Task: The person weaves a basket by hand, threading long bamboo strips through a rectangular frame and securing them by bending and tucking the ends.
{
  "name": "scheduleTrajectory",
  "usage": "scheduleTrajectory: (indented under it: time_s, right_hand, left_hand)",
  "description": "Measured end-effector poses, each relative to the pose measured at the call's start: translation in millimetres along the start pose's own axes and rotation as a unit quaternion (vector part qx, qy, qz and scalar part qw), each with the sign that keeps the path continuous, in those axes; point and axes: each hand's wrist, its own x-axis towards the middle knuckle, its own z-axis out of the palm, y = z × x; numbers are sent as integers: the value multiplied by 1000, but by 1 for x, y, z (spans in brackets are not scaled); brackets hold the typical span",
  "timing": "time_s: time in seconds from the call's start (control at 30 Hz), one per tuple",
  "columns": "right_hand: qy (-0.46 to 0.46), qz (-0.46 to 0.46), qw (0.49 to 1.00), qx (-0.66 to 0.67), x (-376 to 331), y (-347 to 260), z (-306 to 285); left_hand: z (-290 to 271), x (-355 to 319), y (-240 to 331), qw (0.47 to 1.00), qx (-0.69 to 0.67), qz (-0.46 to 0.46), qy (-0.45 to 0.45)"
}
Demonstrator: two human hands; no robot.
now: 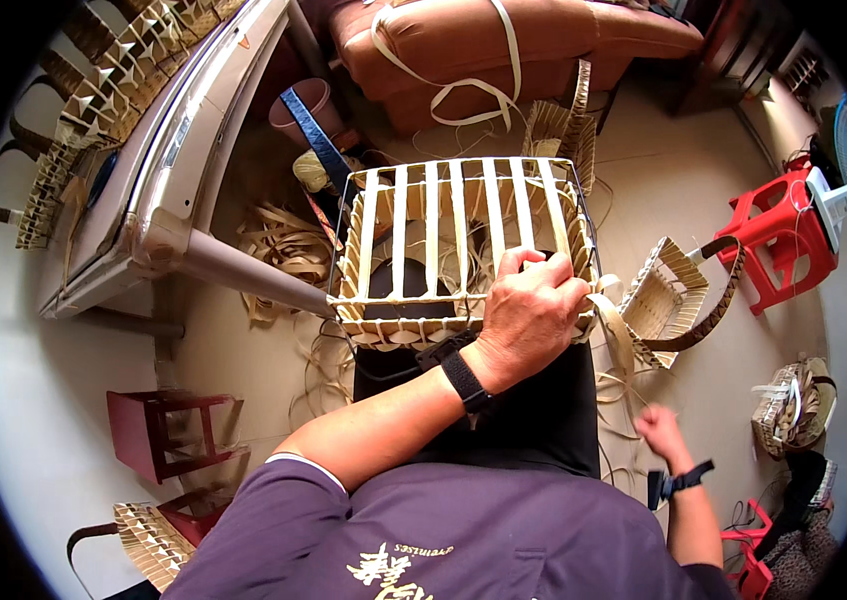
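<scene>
Seven pale strips [431, 225] across one woven basket [403, 331], left hand [533, 312] curled at its right edge, hold hidden, blurred right hand [659, 429] unreadable

Around the big basket [413, 328], floor [655, 180] offers passage at 2 o'clock; the sofa [468, 52] bars 12, the table leg [258, 276] 9, and the small basket [665, 285] with its arched handle just past 3. Slats [399, 230] leave only narrow gaps. The left hand [533, 315] blocks the 4 o'clock corner, and loose strips [615, 325] hang between it and the right hand [659, 430].
</scene>
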Motion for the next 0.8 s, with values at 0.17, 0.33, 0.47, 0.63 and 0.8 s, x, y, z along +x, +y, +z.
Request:
scheduleTrajectory:
  time_s: [0.17,0.33,0.47,0.63,0.8]
  right_hand:
    - [-269,115,896,-334,-122,93,60]
    - [-392,290,813,-318,-170,131,30]
    - [79,-115,965,223,55,-149,-37]
    - [-74,-144,867,472,66,-306,-95]
    - [-162,-108,896,399,68,-222,-71]
  left_hand:
    - [-5,-11,-11,999,32,-19,-5]
    - [-8,-4,-8,1000,-17,-10,19]
    - [-2,-10,-10,999,50,-9,-4]
    - [-3,-8,-17,1000,28,-13,4]
    - [-12,-13,-17,998,46,-31,11]
